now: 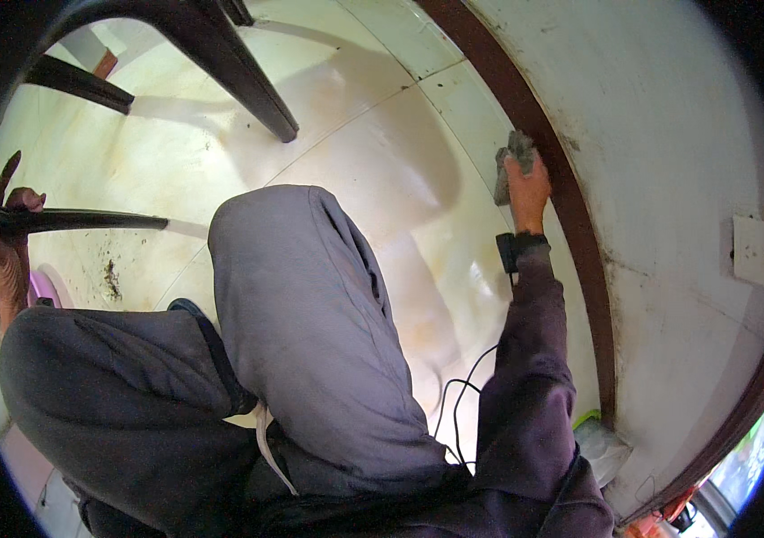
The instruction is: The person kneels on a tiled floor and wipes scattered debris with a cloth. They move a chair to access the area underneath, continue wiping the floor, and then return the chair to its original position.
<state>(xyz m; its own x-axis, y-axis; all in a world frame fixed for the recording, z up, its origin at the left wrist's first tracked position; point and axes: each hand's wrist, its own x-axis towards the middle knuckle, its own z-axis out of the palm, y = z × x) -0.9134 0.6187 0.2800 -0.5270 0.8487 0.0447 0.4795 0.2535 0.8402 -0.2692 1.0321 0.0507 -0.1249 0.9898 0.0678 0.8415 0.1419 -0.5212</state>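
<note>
My right hand [528,191] is shut on a crumpled grey cloth [520,151] at the right. The cloth lies against the pale tiled floor [355,128], beside the brown baseboard [574,195] at the foot of the wall. My left hand [9,262] is at the far left, on a dark plastic chair's leg [86,219]; its fingers wrap round the leg. Between my hands are my bent knees in grey trousers [301,289].
More dark chair legs [241,74] stand at the upper left. A black adapter [506,253] with a cable [456,397] lies by my right forearm. Dark dirt [111,279] is scattered on the floor at left, near a pink round object [44,289]. A socket plate [755,250] is on the wall.
</note>
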